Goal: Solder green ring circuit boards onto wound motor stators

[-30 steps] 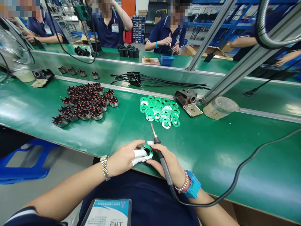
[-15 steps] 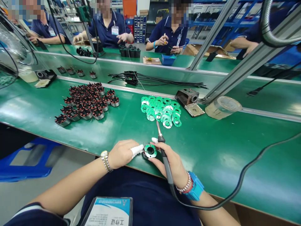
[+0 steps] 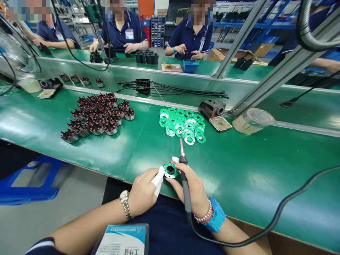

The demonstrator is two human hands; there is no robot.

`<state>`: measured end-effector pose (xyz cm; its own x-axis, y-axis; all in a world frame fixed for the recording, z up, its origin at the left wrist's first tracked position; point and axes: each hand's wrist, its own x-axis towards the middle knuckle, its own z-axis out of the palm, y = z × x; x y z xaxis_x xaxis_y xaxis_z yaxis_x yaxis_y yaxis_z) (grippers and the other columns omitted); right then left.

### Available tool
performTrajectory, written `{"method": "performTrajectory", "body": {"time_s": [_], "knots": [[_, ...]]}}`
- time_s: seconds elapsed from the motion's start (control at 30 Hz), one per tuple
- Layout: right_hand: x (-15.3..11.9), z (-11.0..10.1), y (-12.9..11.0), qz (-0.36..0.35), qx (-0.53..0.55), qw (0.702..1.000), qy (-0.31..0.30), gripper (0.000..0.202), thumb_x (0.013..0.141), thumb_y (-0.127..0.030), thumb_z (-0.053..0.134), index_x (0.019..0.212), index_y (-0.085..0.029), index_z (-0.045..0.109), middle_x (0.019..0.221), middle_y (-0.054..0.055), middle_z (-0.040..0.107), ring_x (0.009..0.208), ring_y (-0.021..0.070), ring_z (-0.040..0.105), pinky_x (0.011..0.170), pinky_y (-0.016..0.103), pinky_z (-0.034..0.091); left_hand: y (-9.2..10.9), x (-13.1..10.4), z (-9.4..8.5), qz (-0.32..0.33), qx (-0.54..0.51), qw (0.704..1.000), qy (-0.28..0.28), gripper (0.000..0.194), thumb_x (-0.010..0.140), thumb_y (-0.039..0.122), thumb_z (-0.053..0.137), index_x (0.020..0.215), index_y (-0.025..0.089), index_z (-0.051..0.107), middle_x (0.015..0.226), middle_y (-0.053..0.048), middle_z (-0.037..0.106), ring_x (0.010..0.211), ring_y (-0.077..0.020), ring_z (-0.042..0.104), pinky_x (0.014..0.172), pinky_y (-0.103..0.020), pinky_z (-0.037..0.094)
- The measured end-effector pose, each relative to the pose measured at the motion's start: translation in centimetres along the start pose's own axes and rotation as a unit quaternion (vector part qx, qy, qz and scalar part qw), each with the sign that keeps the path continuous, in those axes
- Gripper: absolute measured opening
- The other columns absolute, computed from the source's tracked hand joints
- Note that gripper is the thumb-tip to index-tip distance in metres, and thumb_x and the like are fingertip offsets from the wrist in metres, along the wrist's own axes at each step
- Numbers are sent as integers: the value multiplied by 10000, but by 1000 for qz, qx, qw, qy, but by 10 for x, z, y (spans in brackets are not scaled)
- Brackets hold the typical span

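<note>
In the head view, a round green circuit board [image 3: 174, 173] with a dark centre sits on a motor stator, mostly hidden, near the bench's front edge. My left hand [image 3: 145, 189], with white finger covers, is closed and pinches this part from its left side. My right hand [image 3: 195, 186] is closed around the part's right side with thumb and fingers. The same hand also holds a soldering iron [image 3: 187, 194], whose tip points away from me toward a pile of loose ring-shaped green circuit boards [image 3: 189, 136]. The tip is apart from the held board.
Many copper-wound stators [image 3: 97, 127] stand grouped at the left. Behind the loose boards are a soldering iron stand [image 3: 212, 109], a sponge [image 3: 220, 124] and a round tub [image 3: 252, 122]. The iron's cable [image 3: 278, 205] loops across the right. Co-workers sit opposite.
My left hand has turned and shifted slightly right, lower at the wrist, its covered fingers now more upright against the part. My right hand keeps the iron, which is slightly more upright.
</note>
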<state>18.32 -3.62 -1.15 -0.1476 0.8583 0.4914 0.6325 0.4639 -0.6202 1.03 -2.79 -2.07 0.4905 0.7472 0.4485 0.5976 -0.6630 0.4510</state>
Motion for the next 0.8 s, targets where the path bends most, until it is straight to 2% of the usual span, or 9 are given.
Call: {"method": "performTrajectory", "body": {"time_s": [0.13,0.27,0.37,0.5,0.6,0.7,0.8], "knots": [[9,-6,4,6,32,998,-52,390,787,-204,544,1144,-214,389,1117,101,584,974,207,610,820,343,522,-1,4,-3,-77,-109,991,-4,316,818,121,423,1127,154,477,1177,-144,550,1109,-229,521,902,-403,476],[8,-9,1,12,9,999,-49,412,765,-247,583,1133,-204,402,1099,116,574,977,228,599,828,373,512,-4,7,-6,-113,-202,973,-27,366,815,119,455,1176,158,411,1090,-119,621,988,-195,605,857,-355,511],[5,-10,0,-5,22,999,-43,367,796,-217,546,1131,-217,394,1079,104,593,965,208,609,829,347,513,-10,8,-9,-78,-180,980,-21,355,833,163,472,1186,175,435,964,-70,676,869,-170,647,784,-314,540],[7,-16,3,-30,67,993,-92,378,792,-194,546,1132,-226,383,1091,93,604,1008,193,597,829,304,512,-23,15,-16,64,-98,993,-17,192,860,208,461,1013,179,574,831,-47,691,739,-150,652,661,-264,542],[10,-19,6,-38,73,991,-105,390,786,-195,555,1134,-226,383,1102,95,599,1020,192,592,828,301,511,-32,23,-20,144,-77,986,-21,193,870,190,441,981,155,594,830,-62,679,760,-148,634,687,-268,525],[11,-19,9,-48,76,990,-111,396,785,-201,559,1139,-228,384,1111,97,594,1016,188,595,841,304,506,-35,30,-20,144,-83,986,-32,201,875,205,424,931,150,609,828,-65,669,757,-145,617,689,-265,512],[9,-18,8,-50,76,990,-106,386,792,-203,556,1139,-227,388,1102,98,600,1000,182,604,845,298,505,-28,35,-16,72,-101,991,-52,216,873,234,424,835,153,620,774,-54,658,704,-140,606,644,-247,502]]}}
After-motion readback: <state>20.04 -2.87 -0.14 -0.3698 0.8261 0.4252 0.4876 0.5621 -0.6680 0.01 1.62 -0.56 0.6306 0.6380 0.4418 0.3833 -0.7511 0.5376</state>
